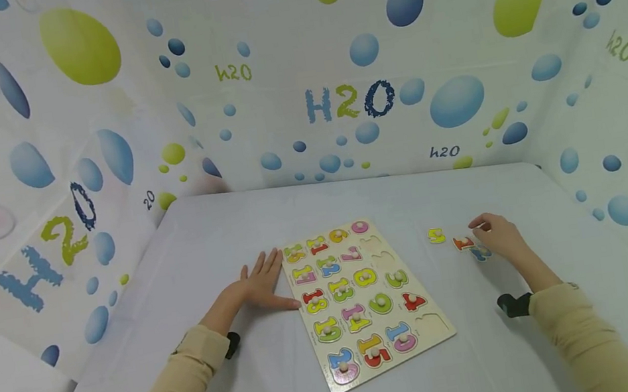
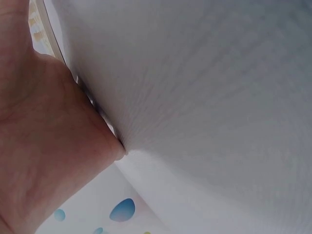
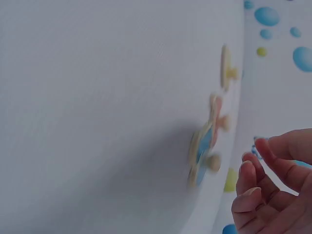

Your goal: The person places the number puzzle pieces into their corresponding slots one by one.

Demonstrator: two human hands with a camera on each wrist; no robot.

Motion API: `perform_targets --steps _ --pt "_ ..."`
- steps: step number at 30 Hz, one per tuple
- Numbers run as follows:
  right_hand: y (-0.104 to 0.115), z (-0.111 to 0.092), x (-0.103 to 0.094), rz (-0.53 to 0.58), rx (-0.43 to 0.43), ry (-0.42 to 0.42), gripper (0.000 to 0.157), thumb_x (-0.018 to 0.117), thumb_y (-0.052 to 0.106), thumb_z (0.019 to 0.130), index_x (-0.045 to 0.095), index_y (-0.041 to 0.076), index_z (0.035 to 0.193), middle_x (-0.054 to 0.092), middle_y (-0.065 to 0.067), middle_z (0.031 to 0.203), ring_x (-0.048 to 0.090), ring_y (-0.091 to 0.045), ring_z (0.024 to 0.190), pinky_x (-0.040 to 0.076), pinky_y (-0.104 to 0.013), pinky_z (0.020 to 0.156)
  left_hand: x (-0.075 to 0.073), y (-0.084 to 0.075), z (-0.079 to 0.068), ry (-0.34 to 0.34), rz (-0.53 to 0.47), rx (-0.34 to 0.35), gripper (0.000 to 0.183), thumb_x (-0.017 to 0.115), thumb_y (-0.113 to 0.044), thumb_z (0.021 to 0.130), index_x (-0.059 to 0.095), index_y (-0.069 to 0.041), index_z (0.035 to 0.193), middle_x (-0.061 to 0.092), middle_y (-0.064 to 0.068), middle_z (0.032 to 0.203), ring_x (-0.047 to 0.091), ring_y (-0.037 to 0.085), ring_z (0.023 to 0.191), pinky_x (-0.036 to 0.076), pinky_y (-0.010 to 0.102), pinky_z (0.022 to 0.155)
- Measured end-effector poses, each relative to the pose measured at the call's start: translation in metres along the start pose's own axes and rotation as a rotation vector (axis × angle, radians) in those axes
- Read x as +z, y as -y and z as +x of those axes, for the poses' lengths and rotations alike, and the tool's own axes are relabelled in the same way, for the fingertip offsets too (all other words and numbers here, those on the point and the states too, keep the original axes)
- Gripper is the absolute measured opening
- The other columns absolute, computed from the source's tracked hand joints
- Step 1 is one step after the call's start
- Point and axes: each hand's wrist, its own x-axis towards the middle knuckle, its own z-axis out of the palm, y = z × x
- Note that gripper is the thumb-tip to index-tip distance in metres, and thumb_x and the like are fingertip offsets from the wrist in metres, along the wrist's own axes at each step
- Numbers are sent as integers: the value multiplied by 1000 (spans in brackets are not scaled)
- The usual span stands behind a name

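Note:
A wooden number puzzle board (image 1: 431, 325) lies on the table, many of its knobbed number pieces seated and a few recesses bare. Flat on the table at the board's left side, my left hand (image 1: 257, 287) has its fingers spread, fingertip and thumb at the edge. To the right of the board lie three loose pieces: a yellow one (image 1: 436, 236), a red-orange 1 (image 1: 463, 242) and a blue one (image 1: 481, 253) partly covered by my right hand (image 1: 500, 237). In the right wrist view, that hand hovers apart from the blue piece's knob (image 3: 213, 162), fingers loosely bent, holding nothing.
A white cloth covers the table (image 1: 222, 229). Patterned white curtains (image 1: 266, 28) with blue and green drops enclose it at the back and both sides. Dark wrist devices (image 1: 515, 306) sit at the sleeve cuffs.

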Motion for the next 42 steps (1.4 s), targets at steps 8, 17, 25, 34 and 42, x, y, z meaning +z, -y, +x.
perform_targets --steps 8,17,25,34,42 --pt "-27 -9 -9 -3 60 82 26 45 7 93 53 -13 107 57 -21 88 54 -28 75 44 -34 60 -1 -1 -1 1 -4 5 125 64 -71 68 -2 -2 149 -7 15 154 -13 35 137 -5 64 101" --pt "-23 -15 -3 83 64 164 28 45 10 96 54 -15 102 59 -5 73 56 -17 67 44 -30 60 2 1 0 -15 -16 11 126 64 -72 67 0 -2 149 -6 16 154 -12 36 137 -4 65 100" --pt "-17 -17 2 127 87 216 30 49 13 96 56 -15 104 61 -1 69 57 -14 63 42 -29 59 -6 -6 -5 16 -22 5 125 63 -72 68 -2 -1 149 -8 17 154 -14 35 137 -6 62 101" --pt "-7 -19 12 104 63 277 21 60 13 89 60 -7 96 60 -2 69 55 -15 61 42 -29 55 -11 -10 -10 8 -33 16 123 65 -68 70 0 2 148 -6 19 154 -11 37 137 -6 63 101" --pt "7 -18 25 63 -42 241 12 63 8 85 59 -4 86 60 -2 66 55 -14 58 43 -30 53 -11 -10 -11 -1 -32 12 121 67 -65 72 1 2 148 -3 20 154 -9 38 137 -3 64 101"
